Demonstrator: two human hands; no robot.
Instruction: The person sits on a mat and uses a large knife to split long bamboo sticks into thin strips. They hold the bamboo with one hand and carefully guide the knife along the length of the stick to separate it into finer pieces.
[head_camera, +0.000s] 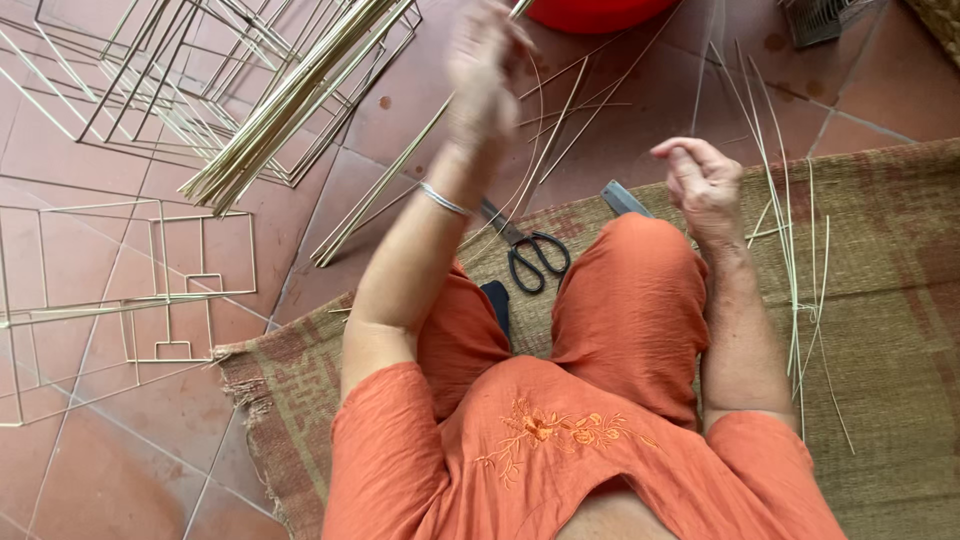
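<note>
You are raising your blurred left hand, fingers seemingly pinching a thin bamboo strip above the scissors, while your right hand is curling loosely, with frames lying finished and loose strips remaining.

Two hands show, the left hand raised and blurred, the right hand lower with its fingers curled, and one thin bangle circles the left wrist. On the floor lie one pair of black-handled scissors, one woven mat, one red tub cut off by the top edge, and one thick bundle of bamboo sticks; the sticks in it are too many and too close to count. Thin stick frames lie in two groups at the left, with a loose scatter of fine strips at the right, neither countable singly.
</note>
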